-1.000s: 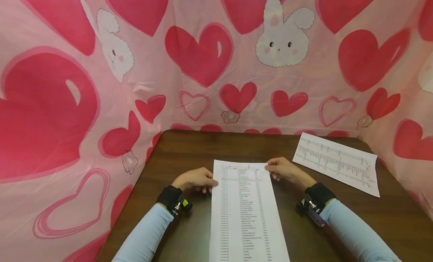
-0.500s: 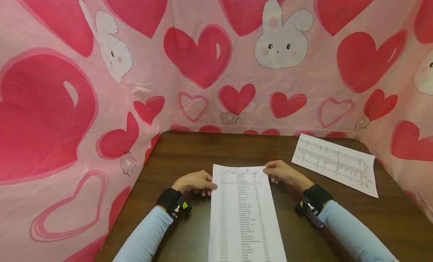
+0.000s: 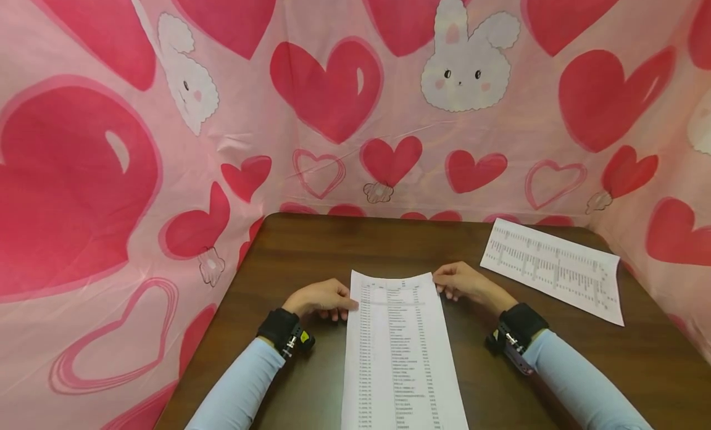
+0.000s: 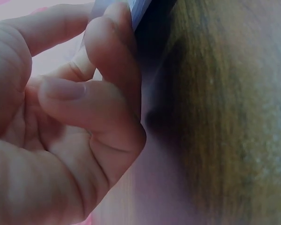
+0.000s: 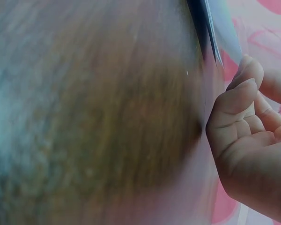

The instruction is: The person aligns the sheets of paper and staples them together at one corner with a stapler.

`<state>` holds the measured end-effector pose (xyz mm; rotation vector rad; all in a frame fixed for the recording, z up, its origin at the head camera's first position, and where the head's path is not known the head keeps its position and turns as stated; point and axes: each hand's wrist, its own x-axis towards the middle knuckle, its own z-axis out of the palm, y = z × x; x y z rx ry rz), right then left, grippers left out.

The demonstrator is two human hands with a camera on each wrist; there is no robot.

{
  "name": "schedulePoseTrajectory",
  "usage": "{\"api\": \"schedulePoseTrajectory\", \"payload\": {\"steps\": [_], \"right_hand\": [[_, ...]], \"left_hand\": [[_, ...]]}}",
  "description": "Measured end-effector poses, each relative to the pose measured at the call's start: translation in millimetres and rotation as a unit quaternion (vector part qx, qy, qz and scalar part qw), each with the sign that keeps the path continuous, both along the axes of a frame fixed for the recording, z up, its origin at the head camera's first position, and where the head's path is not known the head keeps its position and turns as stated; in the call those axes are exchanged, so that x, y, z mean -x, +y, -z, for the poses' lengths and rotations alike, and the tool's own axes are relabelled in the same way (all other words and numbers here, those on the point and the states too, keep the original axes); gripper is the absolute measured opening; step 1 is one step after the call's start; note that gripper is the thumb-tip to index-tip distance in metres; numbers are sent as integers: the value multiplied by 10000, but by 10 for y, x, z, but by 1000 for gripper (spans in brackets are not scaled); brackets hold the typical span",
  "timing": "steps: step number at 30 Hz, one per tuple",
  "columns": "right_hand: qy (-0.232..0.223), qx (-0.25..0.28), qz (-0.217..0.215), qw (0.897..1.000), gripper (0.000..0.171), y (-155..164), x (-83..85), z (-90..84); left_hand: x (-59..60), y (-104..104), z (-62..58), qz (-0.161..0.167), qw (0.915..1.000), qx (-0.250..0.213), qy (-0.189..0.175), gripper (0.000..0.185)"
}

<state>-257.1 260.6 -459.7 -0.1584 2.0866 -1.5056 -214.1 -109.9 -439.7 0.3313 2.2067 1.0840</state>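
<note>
A long white sheet of printed paper [image 3: 397, 350], covered in columns of small text, runs down the middle of the head view and past its lower edge. Its far edge sags slightly between the two hands. My left hand [image 3: 322, 298] pinches the left edge near the far corner. At the far right corner, my right hand [image 3: 465, 283] pinches the sheet between thumb and fingers. Up close, the left wrist view has the curled fingers [image 4: 110, 61] at the paper's edge. In the right wrist view, the fingertips [image 5: 246, 77] meet the sheet's corner, where several paper edges show.
Another printed sheet [image 3: 552, 271] lies slanted at the back right of the brown wooden table [image 3: 355, 242]. A pink cloth [image 3: 400, 124] with hearts and rabbits hangs behind the table and along both sides. Each wrist wears a black strap with a small camera.
The sheet's far edge has come slightly nearer and now sags in the middle. My right hand moved a little left and nearer with its corner. Both hands keep their grip.
</note>
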Motion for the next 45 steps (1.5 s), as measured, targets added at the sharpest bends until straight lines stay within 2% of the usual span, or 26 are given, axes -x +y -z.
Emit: {"api": "schedulePoseTrajectory", "payload": {"steps": [9, 15, 21, 27, 36, 45], "right_hand": [[-5, -101, -75, 9999, 25, 43, -12, 1], [21, -156, -120, 9998, 30, 135, -11, -96], [86, -171, -240, 9995, 34, 164, -12, -182], [145, -133, -338, 9992, 36, 200, -5, -233], [208, -60, -211, 9995, 46, 384, -26, -354], [319, -44, -171, 9993, 46, 542, -20, -386]], "left_hand": [[-24, 34, 28, -71, 9998, 142, 86, 25], [6, 3, -11, -327, 9985, 347, 257, 31], [48, 7, -94, -805, 9956, 157, 453, 32], [63, 79, -167, -1014, 9922, -196, 700, 27], [78, 258, -275, -881, 9897, -605, 950, 32], [100, 391, -425, -802, 9902, -504, 1024, 29]]}}
